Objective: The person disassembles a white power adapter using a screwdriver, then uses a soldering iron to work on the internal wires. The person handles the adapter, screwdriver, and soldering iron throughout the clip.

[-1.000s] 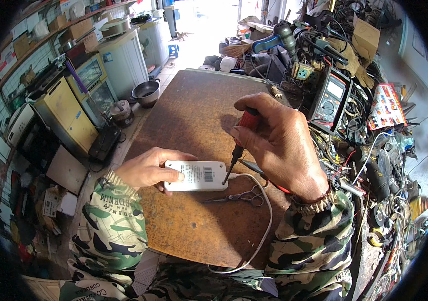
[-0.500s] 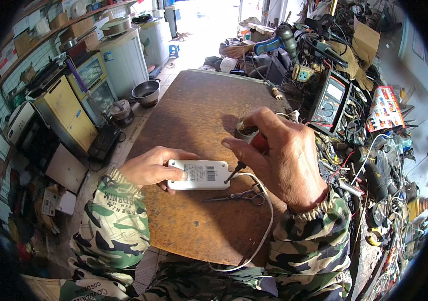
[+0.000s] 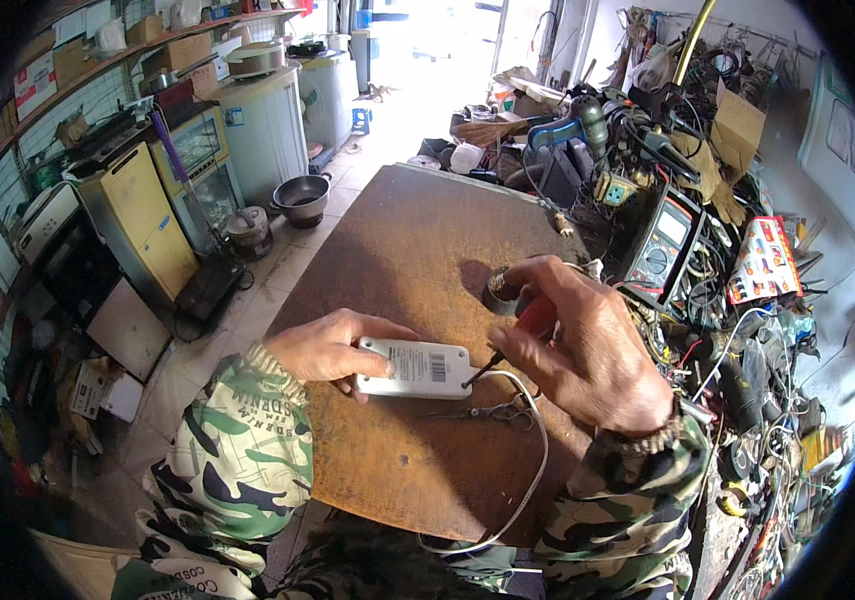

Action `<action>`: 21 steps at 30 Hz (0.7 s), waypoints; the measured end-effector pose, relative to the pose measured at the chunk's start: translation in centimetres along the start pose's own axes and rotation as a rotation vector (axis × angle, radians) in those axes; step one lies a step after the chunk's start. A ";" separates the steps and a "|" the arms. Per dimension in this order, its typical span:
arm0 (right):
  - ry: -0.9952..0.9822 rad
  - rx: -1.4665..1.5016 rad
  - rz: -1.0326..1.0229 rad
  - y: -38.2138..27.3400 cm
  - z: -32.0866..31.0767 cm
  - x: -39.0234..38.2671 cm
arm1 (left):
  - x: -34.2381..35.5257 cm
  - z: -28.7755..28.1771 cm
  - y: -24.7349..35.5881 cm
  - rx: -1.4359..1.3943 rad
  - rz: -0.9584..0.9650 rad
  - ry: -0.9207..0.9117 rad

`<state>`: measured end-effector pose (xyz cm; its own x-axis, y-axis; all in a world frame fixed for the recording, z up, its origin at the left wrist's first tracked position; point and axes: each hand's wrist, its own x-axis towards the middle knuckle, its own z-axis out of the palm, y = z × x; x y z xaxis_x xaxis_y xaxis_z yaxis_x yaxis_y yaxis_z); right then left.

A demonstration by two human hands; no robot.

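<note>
**Screwdriver (image 3: 537, 318) set to the corner of a white box (image 3: 409, 372)**

The white box lies in the left hand (image 3: 340, 352), over the middle of a worn brown table (image 3: 392, 235); whether its underside touches the wood cannot be told. It is a slim, flat plastic case, longer than it is wide, with rounded corners and a plain, pale shell. Its long side runs roughly across the view, with the right end slanting a little toward the person. The broad face is turned up, and rows of small dark print cover its middle. Beside the print, nearer the right end, stands a block of black bars (image 3: 438, 367). Small dark round holes mark the corners at that end. A white cord (image 3: 539, 445) comes away at the same end, loops to the right and bends back toward the person at the near edge of the table.

The left hand is closed around the left end of the case, thumb pressed on the face, fingertips partly hidden underneath. The right hand (image 3: 602, 350) grips the red handle of the screwdriver, whose dark shaft slants down to the hole at the near right corner.

Scissors (image 3: 507, 412) lie on the table just beside the case, on its near side. A small round tin (image 3: 496, 290) stands behind the right hand.
</note>
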<state>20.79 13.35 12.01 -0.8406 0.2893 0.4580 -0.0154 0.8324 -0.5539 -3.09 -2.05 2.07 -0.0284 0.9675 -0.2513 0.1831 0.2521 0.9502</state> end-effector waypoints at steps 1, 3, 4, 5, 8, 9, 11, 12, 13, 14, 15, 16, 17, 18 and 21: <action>-0.048 0.039 0.020 0.0 -0.4 -0.1 | -0.1 0.0 0.0 0.002 -0.016 -0.003; -0.135 0.087 0.058 0.4 -1.1 -0.2 | -0.2 -0.2 -0.1 0.006 -0.048 -0.012; -0.170 0.095 0.078 0.7 -1.3 -0.1 | -0.2 -0.4 -0.2 0.003 -0.041 -0.019; -0.140 -0.063 0.012 0.9 -1.3 0.0 | -0.2 -0.5 -0.4 -0.001 -0.034 -0.027; -0.085 -0.266 0.032 0.7 -0.6 0.0 | 0.0 -0.3 -0.4 0.008 -0.015 -0.029; -0.084 -0.258 0.027 0.8 -0.7 0.0 | 0.0 -0.2 -0.1 0.018 -0.018 -0.027; -0.045 -0.076 -0.058 1.2 -0.4 -0.4 | -0.1 -0.2 0.2 0.046 -0.033 -0.024; -0.067 -0.026 -0.070 1.3 -0.6 -0.5 | -0.3 -0.1 0.5 0.037 -0.039 -0.015; -0.090 0.021 -0.076 1.5 -0.8 -0.5 | -0.4 0.0 0.6 0.028 -0.043 -0.009; -0.080 -0.063 -0.051 1.3 -1.0 -0.5 | -0.3 0.1 0.6 0.018 -0.047 -0.004; -0.069 -0.147 -0.026 0.8 -1.2 -0.4 | -0.2 0.1 0.6 0.009 -0.044 -0.009; -0.062 -0.226 -0.005 0.5 -1.0 -0.3 | -0.3 0.0 0.3 -0.002 -0.045 -0.006; -0.091 -0.299 0.081 0.5 -0.6 -0.1 | -0.4 0.0 0.2 -0.013 -0.045 -0.004; -0.093 -0.249 0.042 0.5 -0.6 -0.1 | -0.4 0.0 0.0 -0.029 -0.039 -0.007; -0.059 -0.051 -0.065 0.8 -1.0 -0.6 | -0.2 0.2 0.5 -0.037 -0.033 -0.017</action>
<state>21.80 14.36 12.01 -0.8690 0.2065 0.4496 -0.0450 0.8720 -0.4875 -2.83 -2.12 2.58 -0.0173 0.9583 -0.2854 0.1458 0.2848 0.9474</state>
